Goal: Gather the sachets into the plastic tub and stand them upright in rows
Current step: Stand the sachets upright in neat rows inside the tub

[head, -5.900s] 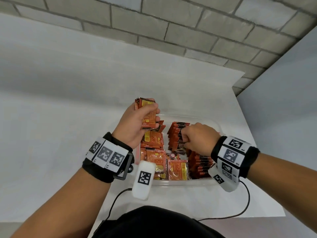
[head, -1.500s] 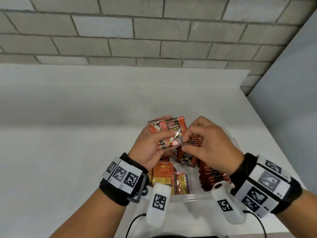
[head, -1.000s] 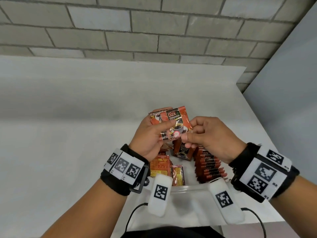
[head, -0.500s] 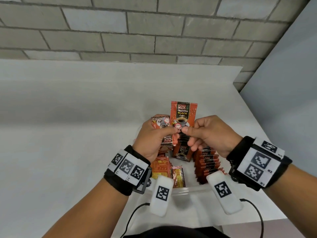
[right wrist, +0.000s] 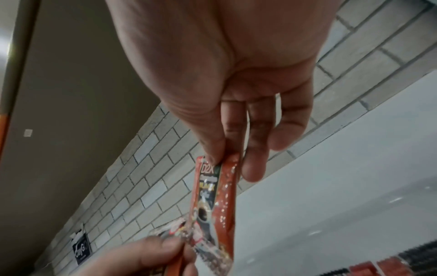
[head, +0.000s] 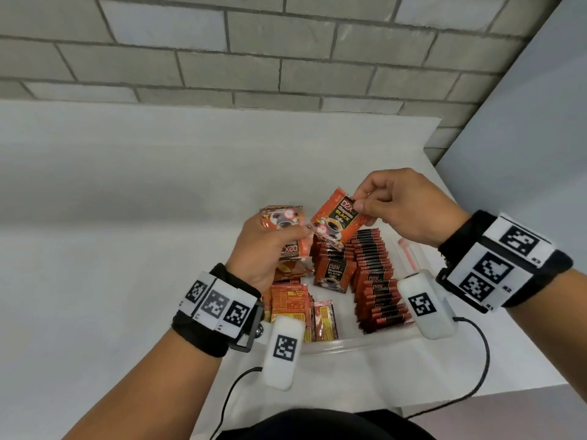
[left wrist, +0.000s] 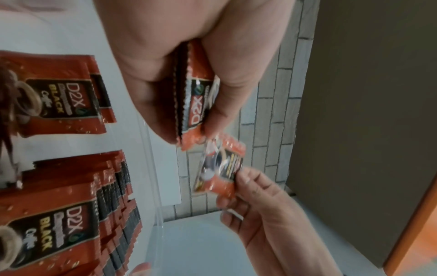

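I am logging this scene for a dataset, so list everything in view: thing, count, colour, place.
single sachet: one, red-orange with black label, pinched at its top by the right hand above the tub
sachet bundle: several, red-orange, gripped in the left hand
upright sachet rows: many, red and black, standing in the tub's right part
loose sachets: a few, orange backs showing, in the tub's left part
plastic tub: one, clear, on the table
table: one, white
brick wall: grey, behind the table
wrist bands: two, black with white marker tags
left hand: holds the bundle
right hand: pinches the single sachet
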`<control>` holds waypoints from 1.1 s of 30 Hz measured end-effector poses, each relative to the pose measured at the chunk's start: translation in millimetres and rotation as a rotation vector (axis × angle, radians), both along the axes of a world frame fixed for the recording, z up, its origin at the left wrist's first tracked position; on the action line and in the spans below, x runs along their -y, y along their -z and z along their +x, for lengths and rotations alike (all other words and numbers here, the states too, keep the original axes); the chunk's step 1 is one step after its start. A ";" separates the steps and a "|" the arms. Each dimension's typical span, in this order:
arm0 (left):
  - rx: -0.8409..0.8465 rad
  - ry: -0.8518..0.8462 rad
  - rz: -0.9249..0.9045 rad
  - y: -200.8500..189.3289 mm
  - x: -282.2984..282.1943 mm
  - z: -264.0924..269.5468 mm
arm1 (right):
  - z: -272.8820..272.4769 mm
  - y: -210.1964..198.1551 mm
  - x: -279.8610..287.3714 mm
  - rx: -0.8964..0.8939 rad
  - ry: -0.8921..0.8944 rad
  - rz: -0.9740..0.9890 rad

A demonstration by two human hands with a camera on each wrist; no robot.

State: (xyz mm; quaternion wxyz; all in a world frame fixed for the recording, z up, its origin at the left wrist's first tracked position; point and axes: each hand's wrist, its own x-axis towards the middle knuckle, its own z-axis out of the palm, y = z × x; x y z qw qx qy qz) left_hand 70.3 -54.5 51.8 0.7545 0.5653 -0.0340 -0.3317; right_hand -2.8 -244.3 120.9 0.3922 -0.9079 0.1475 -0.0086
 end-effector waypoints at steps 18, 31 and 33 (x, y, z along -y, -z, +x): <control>-0.101 -0.086 -0.075 2.3 -27.9 12.9 | 4.3 60.9 -20.9 -0.481 -0.387 -0.575; -0.113 -0.068 -0.106 5.2 -29.8 13.1 | 4.5 68.1 -22.4 -0.521 -0.414 -0.612; -0.122 -0.075 -0.122 8.1 -29.7 14.3 | 4.6 68.1 -21.4 -0.520 -0.405 -0.602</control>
